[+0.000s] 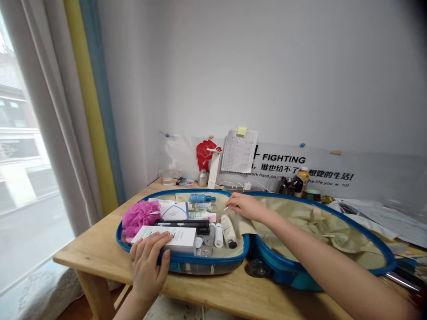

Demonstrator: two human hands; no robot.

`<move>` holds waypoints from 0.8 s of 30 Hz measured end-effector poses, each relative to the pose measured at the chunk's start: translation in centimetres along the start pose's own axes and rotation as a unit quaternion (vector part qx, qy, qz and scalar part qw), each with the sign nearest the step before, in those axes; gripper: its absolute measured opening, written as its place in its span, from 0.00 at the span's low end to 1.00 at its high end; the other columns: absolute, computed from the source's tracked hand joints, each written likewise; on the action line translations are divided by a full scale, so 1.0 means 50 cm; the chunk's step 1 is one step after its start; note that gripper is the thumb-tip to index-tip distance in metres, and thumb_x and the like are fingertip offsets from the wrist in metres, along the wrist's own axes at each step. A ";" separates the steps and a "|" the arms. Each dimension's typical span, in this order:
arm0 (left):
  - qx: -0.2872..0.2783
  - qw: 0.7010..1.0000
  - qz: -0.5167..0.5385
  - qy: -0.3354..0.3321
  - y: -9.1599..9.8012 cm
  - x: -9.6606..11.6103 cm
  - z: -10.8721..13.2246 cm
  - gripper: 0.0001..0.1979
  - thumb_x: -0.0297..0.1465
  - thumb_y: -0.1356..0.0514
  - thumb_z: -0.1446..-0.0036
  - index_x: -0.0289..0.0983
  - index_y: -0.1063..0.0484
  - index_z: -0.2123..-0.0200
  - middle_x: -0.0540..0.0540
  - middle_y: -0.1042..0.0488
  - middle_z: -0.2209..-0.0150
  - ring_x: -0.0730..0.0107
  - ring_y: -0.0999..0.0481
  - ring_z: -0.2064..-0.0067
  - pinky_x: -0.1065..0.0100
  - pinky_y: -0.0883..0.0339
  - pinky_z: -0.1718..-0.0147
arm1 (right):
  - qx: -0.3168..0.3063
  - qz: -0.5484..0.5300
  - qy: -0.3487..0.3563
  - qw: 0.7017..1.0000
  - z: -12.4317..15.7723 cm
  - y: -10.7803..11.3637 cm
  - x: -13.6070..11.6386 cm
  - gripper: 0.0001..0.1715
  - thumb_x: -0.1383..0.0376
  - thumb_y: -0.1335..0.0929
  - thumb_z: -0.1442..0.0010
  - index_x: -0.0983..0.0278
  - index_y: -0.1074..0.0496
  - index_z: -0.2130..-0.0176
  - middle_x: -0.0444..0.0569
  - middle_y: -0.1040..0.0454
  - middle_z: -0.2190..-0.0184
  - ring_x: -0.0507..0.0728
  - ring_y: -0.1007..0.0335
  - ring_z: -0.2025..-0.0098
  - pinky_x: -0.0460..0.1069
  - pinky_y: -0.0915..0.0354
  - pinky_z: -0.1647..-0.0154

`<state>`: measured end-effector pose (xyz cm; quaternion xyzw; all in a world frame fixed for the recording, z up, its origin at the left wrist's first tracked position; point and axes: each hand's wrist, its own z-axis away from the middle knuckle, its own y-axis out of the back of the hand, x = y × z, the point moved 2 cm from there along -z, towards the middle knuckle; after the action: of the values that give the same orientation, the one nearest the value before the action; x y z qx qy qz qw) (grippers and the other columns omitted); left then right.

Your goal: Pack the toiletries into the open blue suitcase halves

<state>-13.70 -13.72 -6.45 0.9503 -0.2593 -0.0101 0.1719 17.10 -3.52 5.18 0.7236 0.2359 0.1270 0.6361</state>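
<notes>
Seen from the head camera, an open suitcase (207, 261) with a blue rim lies on a wooden table (100, 262), its two halves spread side by side. The left hand (148, 266) is relaxed, not clenched, its fingers (156, 243) draped over the near edge of a white box (176, 240) at the suitcase's front rim. The right hand (243, 206) is over the middle of the suitcase, with its fingertips pinched on a thin pale stick (226, 207), too small to identify. Just below that hand stands a white tube (228, 230) with a black cap.

In the suitcase's left half, a pink bath puff (140, 218) lies beside a black case (200, 227), and a blue bottle (202, 198) lies along the far rim. Small white bottles and boxes are packed around them. The right half shows crumpled tan lining (316, 231).

Behind the suitcase, an amber bottle (302, 182) stands on the table below a wall sign (283, 159) reading "FIGHTING", and a printed sheet (239, 151) hangs on the sign. To the suitcase's right lie loose papers (367, 218). To its left hangs a curtain (50, 111).
</notes>
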 end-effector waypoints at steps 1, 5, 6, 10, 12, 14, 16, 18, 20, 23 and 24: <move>-0.001 1.000 0.000 -0.001 0.000 0.000 -0.001 0.11 0.30 0.49 0.39 0.42 0.30 0.55 0.45 0.23 0.58 0.59 0.28 0.53 0.57 0.45 0.52 | -0.005 0.010 0.012 1.000 -0.007 -0.010 -0.009 0.15 0.66 0.36 0.42 0.59 0.23 0.58 0.51 0.27 0.58 0.55 0.30 0.57 0.50 0.38 0.54; 0.002 1.000 0.000 -0.005 0.000 0.001 -0.003 0.11 0.30 0.49 0.40 0.42 0.31 0.55 0.45 0.22 0.58 0.59 0.28 0.54 0.58 0.45 0.52 | -0.022 0.040 0.033 0.998 -0.019 -0.040 -0.018 0.17 0.71 0.37 0.43 0.61 0.22 0.59 0.53 0.24 0.60 0.58 0.30 0.55 0.51 0.37 0.53; 0.004 1.000 0.000 -0.004 0.000 0.000 -0.003 0.11 0.30 0.49 0.40 0.42 0.31 0.55 0.45 0.22 0.58 0.60 0.28 0.54 0.58 0.45 0.52 | -0.023 0.044 0.035 0.998 -0.019 -0.043 -0.018 0.18 0.71 0.38 0.43 0.61 0.22 0.58 0.53 0.24 0.60 0.58 0.29 0.55 0.52 0.37 0.52; 0.005 1.000 0.004 0.002 -0.002 -0.001 -0.001 0.12 0.31 0.49 0.40 0.43 0.30 0.56 0.46 0.23 0.58 0.60 0.27 0.54 0.58 0.45 0.51 | -0.015 0.044 0.032 0.998 -0.005 -0.033 -0.018 0.18 0.70 0.38 0.42 0.61 0.23 0.58 0.51 0.23 0.59 0.57 0.29 0.54 0.51 0.37 0.51; 0.005 1.000 0.005 -0.001 -0.001 -0.002 0.000 0.12 0.31 0.49 0.40 0.43 0.30 0.55 0.46 0.23 0.58 0.60 0.28 0.53 0.58 0.45 0.50 | 0.004 0.039 0.018 0.999 0.011 -0.012 -0.017 0.18 0.67 0.39 0.41 0.61 0.23 0.57 0.51 0.23 0.58 0.57 0.30 0.53 0.50 0.37 0.51; 0.006 1.000 0.003 -0.007 -0.001 -0.003 0.001 0.12 0.31 0.49 0.40 0.42 0.30 0.55 0.45 0.23 0.58 0.59 0.28 0.53 0.58 0.45 0.50 | 0.028 0.033 -0.009 0.999 0.037 0.017 -0.011 0.19 0.64 0.41 0.39 0.61 0.24 0.57 0.51 0.23 0.58 0.56 0.30 0.54 0.50 0.37 0.52; 0.006 1.000 0.001 -0.013 -0.001 -0.005 0.003 0.12 0.31 0.49 0.40 0.42 0.31 0.55 0.44 0.23 0.58 0.59 0.28 0.53 0.57 0.45 0.50 | 0.048 0.027 -0.040 0.998 0.077 0.047 0.002 0.20 0.61 0.42 0.38 0.61 0.24 0.58 0.51 0.23 0.58 0.56 0.29 0.57 0.50 0.36 0.55; 0.003 1.000 0.001 -0.014 -0.002 -0.007 0.005 0.12 0.31 0.49 0.41 0.42 0.31 0.55 0.44 0.23 0.57 0.59 0.28 0.53 0.57 0.45 0.49 | 0.049 0.015 -0.079 0.996 0.127 0.067 0.027 0.22 0.57 0.43 0.38 0.61 0.25 0.58 0.51 0.23 0.58 0.57 0.29 0.59 0.50 0.35 0.58; 0.004 1.000 0.003 -0.011 -0.003 -0.009 0.007 0.12 0.31 0.48 0.41 0.43 0.31 0.55 0.45 0.23 0.58 0.59 0.28 0.53 0.57 0.45 0.49 | 0.005 -0.012 -0.145 0.989 0.182 0.072 0.063 0.23 0.54 0.43 0.39 0.60 0.25 0.58 0.51 0.23 0.58 0.59 0.28 0.59 0.52 0.34 0.58; 0.014 1.000 0.008 -0.014 -0.005 -0.011 0.006 0.12 0.31 0.48 0.41 0.42 0.30 0.56 0.45 0.23 0.58 0.59 0.28 0.54 0.57 0.45 0.49 | -0.131 -0.081 -0.229 0.961 0.260 0.048 0.111 0.18 0.54 0.38 0.43 0.58 0.24 0.61 0.49 0.22 0.58 0.60 0.27 0.56 0.53 0.34 0.54; 0.017 1.000 0.008 -0.016 -0.005 -0.011 0.006 0.12 0.31 0.48 0.41 0.42 0.30 0.56 0.45 0.23 0.59 0.59 0.28 0.54 0.57 0.44 0.49 | -0.172 -0.101 -0.235 0.951 0.280 0.036 0.118 0.16 0.55 0.36 0.46 0.57 0.23 0.62 0.48 0.22 0.60 0.60 0.27 0.57 0.52 0.34 0.54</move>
<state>-14.08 -13.32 -6.85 0.9508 -0.2697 -0.0191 0.1514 29.26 -12.75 4.06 0.5851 0.1258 -0.0730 0.7978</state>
